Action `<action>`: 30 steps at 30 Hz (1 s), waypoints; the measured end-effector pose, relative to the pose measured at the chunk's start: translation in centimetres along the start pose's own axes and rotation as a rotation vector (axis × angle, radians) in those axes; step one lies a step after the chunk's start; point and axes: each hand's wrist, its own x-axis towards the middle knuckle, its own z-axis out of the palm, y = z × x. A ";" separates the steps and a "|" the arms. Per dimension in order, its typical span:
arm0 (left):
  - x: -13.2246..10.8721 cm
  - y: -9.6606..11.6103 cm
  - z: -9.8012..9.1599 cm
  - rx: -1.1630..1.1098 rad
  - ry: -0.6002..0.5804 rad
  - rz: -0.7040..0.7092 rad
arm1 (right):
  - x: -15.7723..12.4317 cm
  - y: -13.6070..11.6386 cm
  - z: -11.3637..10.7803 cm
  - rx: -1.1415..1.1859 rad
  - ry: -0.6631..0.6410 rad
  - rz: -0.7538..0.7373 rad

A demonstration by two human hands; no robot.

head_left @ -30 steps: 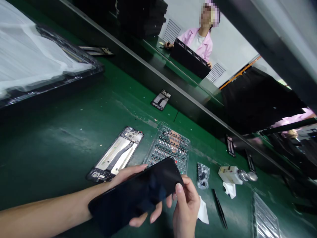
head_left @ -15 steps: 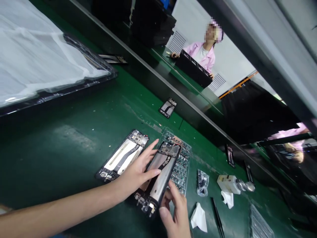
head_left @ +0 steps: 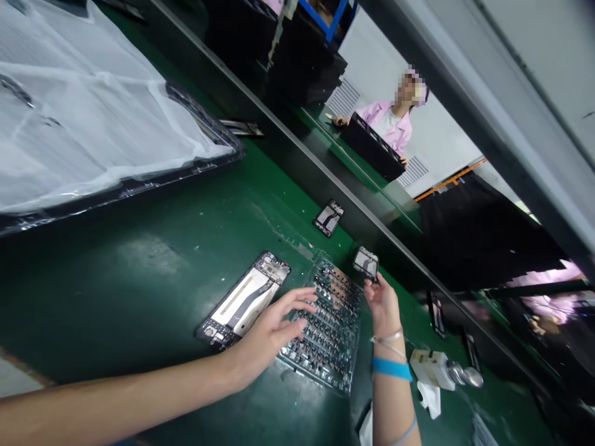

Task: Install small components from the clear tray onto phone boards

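While the left hand spreads open above a clear tray of small parts, the right hand, well apart, pinches a phone frame just beyond the tray's far end. A second phone frame lies left of the tray on the green worktop.

Work mat: dark green, pale scuffs. Phone frame, left of centre: black edge, silver-white middle, dark diagonal strip. Clear tray: rows of black bits, copper-orange patch at far end. Right wrist: bright blue band. Plastic sheet, far left: white, black border. Far right: person's coat pink, shirt white. Wall strip orange. Shelf frame blue.
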 end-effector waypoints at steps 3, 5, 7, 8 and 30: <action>0.3 -0.1 -0.1 0.027 0.012 -0.001 | 3.8 -0.8 -0.7 -0.049 0.052 -0.020; 0.4 -0.2 -0.1 0.046 0.007 -0.012 | 3.8 -0.7 -1.6 -0.082 0.080 -0.077; 0.5 -0.2 0.0 0.051 -0.004 -0.035 | 1.8 -0.1 -2.7 -0.121 0.090 -0.166; 0.4 -0.3 0.1 0.051 -0.010 -0.049 | 0.2 0.4 -3.3 -0.149 0.078 -0.210; -0.4 0.4 1.1 0.451 -0.203 -0.134 | -15.1 7.2 -2.2 -0.832 -0.341 -0.239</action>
